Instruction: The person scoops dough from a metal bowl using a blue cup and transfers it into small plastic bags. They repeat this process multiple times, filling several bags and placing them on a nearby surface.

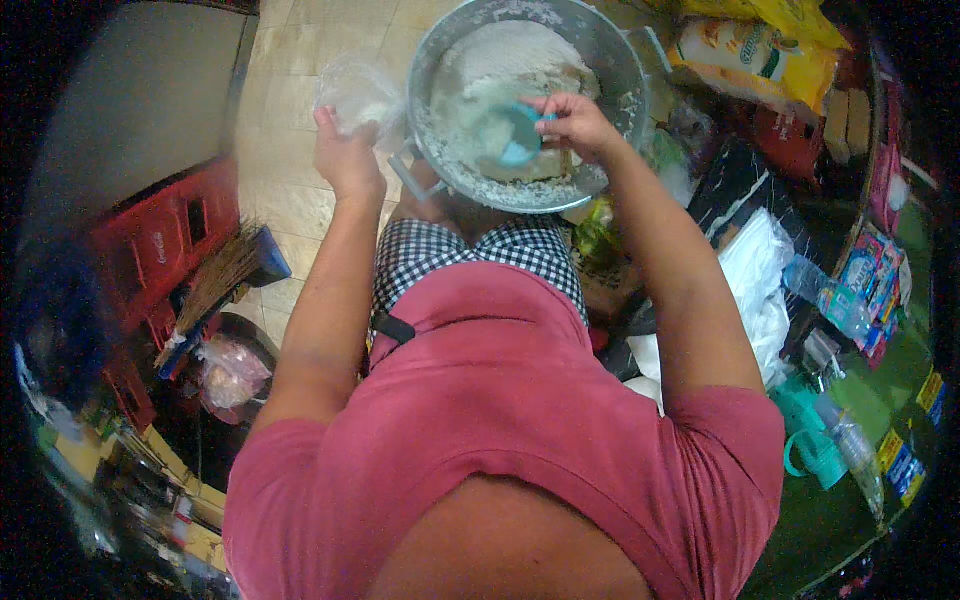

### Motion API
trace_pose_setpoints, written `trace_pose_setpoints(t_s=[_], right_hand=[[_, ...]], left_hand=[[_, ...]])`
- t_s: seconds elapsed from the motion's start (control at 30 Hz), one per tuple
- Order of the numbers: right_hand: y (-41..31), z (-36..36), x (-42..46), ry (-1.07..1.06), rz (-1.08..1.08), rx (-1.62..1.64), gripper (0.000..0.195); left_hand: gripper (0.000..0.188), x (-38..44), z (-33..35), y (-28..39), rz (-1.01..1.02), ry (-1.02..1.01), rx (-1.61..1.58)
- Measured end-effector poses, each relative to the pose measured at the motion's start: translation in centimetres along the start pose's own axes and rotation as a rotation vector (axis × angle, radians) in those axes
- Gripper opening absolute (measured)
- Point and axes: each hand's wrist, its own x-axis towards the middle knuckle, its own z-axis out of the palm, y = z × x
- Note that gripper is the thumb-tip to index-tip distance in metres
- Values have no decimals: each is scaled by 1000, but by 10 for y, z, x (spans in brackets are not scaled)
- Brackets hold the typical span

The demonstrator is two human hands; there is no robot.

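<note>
My left hand (346, 154) holds a clear plastic bag (358, 88) at the left side of a large metal pot (417, 82). A little white matter shows low in the bag. White powder (517, 49) fills much of the pot, heaped at the far side, and some clings to the inner wall. Over the powder, my right hand (577, 126) grips a light-blue plastic cup (519, 146) by its handle side. The cup is blurred, and how much it contains is hard to tell. The pot stands before my knees, with a handle (416, 176) on its near left.
To the left are a red crate (169, 232), a stick broom (217, 277) and a bag with pinkish contents (232, 371). On the right lie a yellow printed sack (757, 56), white plastic bags (757, 285), a plastic bottle (844, 307) and a green plastic mug (817, 454).
</note>
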Motion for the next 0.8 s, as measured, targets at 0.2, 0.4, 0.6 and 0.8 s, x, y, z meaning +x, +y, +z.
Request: trace_pose_setpoints(t_s=[0.2,0.4,0.6,0.8], right_hand=[[28,4,36,619,-410,-977,36],[71,63,54,718,-510,-1298,30],[56,46,40,578,-138,-974,24],[70,58,41,511,-401,-1181,24]], left_hand=[[67,-9,7,-19,238,-5,243],[68,-11,22,-23,175,-32,263],[68,-18,24,-12,41,-58,179],[62,-7,11,-37,96,-69,206]])
